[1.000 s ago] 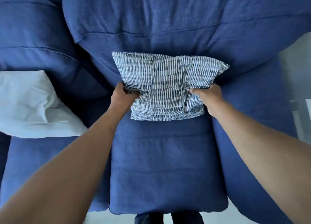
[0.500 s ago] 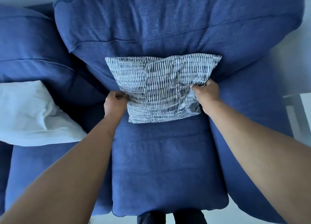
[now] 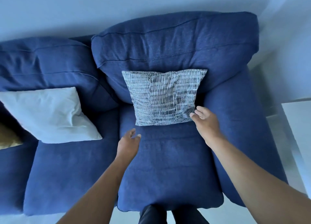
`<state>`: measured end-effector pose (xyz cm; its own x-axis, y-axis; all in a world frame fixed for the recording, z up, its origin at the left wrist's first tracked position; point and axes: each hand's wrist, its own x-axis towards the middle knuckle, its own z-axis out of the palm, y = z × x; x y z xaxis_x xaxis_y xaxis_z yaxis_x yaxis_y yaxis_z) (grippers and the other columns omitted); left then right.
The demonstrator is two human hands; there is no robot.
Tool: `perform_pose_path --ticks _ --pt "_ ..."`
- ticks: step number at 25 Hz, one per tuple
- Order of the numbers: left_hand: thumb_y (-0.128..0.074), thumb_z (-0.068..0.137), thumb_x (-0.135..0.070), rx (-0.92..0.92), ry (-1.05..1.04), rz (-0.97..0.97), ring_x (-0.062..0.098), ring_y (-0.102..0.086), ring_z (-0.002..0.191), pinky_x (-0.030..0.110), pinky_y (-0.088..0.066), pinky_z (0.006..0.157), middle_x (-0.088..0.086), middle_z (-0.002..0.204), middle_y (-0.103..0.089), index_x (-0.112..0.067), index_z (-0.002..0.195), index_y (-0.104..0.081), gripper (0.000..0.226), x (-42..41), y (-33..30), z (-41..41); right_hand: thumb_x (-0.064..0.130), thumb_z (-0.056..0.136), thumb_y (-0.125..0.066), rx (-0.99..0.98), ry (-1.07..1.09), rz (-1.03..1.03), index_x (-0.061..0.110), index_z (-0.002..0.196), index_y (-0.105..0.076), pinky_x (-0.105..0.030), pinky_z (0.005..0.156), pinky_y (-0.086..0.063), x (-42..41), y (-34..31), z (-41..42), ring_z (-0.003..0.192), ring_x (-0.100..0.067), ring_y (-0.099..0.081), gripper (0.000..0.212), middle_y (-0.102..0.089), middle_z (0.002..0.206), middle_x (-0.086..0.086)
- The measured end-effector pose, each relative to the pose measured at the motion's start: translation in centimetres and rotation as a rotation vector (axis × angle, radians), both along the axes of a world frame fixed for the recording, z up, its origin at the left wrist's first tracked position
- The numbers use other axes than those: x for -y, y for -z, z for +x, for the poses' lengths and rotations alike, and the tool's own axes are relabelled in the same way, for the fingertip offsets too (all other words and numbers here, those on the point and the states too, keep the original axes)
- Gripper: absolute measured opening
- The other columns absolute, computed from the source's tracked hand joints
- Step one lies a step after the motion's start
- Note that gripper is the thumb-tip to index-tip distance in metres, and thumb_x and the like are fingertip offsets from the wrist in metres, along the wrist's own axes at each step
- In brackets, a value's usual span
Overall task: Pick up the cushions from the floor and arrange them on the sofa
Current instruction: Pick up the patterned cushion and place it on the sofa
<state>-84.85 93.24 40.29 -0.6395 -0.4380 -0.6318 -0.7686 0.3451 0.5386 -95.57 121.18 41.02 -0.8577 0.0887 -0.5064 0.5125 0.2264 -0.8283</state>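
Observation:
A blue-and-white striped cushion (image 3: pixel 164 97) leans upright against the back cushion of the blue sofa (image 3: pixel 168 164), on the rightmost seat. My left hand (image 3: pixel 128 143) hovers over the seat just below the cushion's lower left corner, fingers apart, holding nothing. My right hand (image 3: pixel 204 121) is at the cushion's lower right corner, fingers spread; its fingertips are right at the fabric edge. A white cushion (image 3: pixel 48 114) lies tilted on the seat to the left. A gold cushion (image 3: pixel 8 138) shows at the left edge.
The sofa's right armrest (image 3: pixel 239 131) rises beside the striped cushion. A white side table (image 3: pixel 299 127) stands to the right of the sofa. My dark-trousered legs (image 3: pixel 168 215) stand at the seat's front edge. A pale wall runs behind the sofa.
Both hands have let go of the striped cushion and drawn back toward me. The cushion stays leaning against the backrest. My view has pulled back, showing more of the sofa.

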Motion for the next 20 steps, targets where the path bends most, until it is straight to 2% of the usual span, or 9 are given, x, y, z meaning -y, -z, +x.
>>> perform_pose_path --ticks 2,6,10,12,14,18,20 --pt "-0.060 0.102 -0.033 0.025 0.014 -0.015 0.019 -0.059 0.134 0.037 -0.046 0.112 -0.003 0.148 -0.064 -0.020 0.151 -0.056 0.051 -0.6 -0.6 3.6 0.027 0.092 -0.070 -0.013 -0.014 -0.005 0.014 0.139 -0.058 -0.026 0.097 -0.048 -0.7 -1.3 2.0 0.116 -0.008 -0.062 0.051 -0.064 0.139 -0.007" --pt "-0.061 0.101 -0.032 0.053 0.014 -0.019 0.020 -0.064 0.125 0.031 -0.046 0.099 0.000 0.143 -0.068 -0.020 0.145 -0.062 0.045 -0.7 -1.4 8.5 0.034 0.091 -0.070 -0.050 -0.012 0.041 0.022 0.127 -0.066 -0.024 0.089 -0.050 -1.7 -3.4 4.6 0.105 0.002 -0.065 0.039 -0.071 0.128 0.001" --pt "-0.060 0.101 -0.034 -0.008 -0.002 -0.028 0.021 -0.063 0.128 0.029 -0.044 0.096 0.000 0.144 -0.068 -0.020 0.145 -0.062 0.046 -0.1 -3.3 9.0 0.032 0.091 -0.070 -0.052 0.015 0.050 0.023 0.120 -0.070 -0.041 0.100 -0.055 -1.7 -5.5 6.2 0.107 -0.010 -0.067 0.030 -0.074 0.119 0.003" --pt "-0.060 0.101 -0.035 -0.045 0.008 -0.023 0.020 -0.063 0.130 0.029 -0.045 0.100 -0.001 0.146 -0.066 -0.020 0.146 -0.061 0.048 0.0 -4.0 8.3 0.031 0.090 -0.070 -0.050 0.020 0.053 0.026 0.113 -0.070 -0.046 0.101 -0.054 -1.6 -6.2 6.7 0.107 -0.014 -0.068 0.023 -0.073 0.113 0.004" --pt "-0.060 0.100 -0.035 -0.080 0.036 -0.034 0.019 -0.064 0.129 0.027 -0.044 0.097 -0.002 0.143 -0.068 -0.020 0.144 -0.063 0.047 0.2 -5.0 7.3 0.030 0.091 -0.069 -0.039 0.030 0.056 0.024 0.115 -0.069 -0.049 0.102 -0.054 -1.4 -6.7 6.9 0.110 -0.017 -0.067 0.025 -0.073 0.117 0.001" --pt "-0.060 0.098 -0.035 -0.151 0.066 -0.077 0.021 -0.069 0.103 0.033 -0.052 0.087 -0.005 0.116 -0.076 -0.025 0.125 -0.070 0.030 1.0 -5.7 2.8 0.031 0.092 -0.070 -0.043 0.041 0.055 0.014 0.125 -0.068 -0.049 0.103 -0.053 -0.9 -6.1 3.7 0.114 -0.021 -0.066 0.037 -0.071 0.126 -0.007" --pt "-0.062 0.098 -0.035 -0.184 0.071 -0.094 0.024 -0.067 0.096 0.035 -0.052 0.085 -0.001 0.108 -0.076 -0.021 0.119 -0.071 0.027 1.7 -6.2 -0.3 0.031 0.091 -0.071 -0.048 0.072 0.042 0.013 0.126 -0.067 -0.049 0.102 -0.054 -0.7 -5.6 1.5 0.112 -0.021 -0.067 0.040 -0.071 0.126 -0.008"
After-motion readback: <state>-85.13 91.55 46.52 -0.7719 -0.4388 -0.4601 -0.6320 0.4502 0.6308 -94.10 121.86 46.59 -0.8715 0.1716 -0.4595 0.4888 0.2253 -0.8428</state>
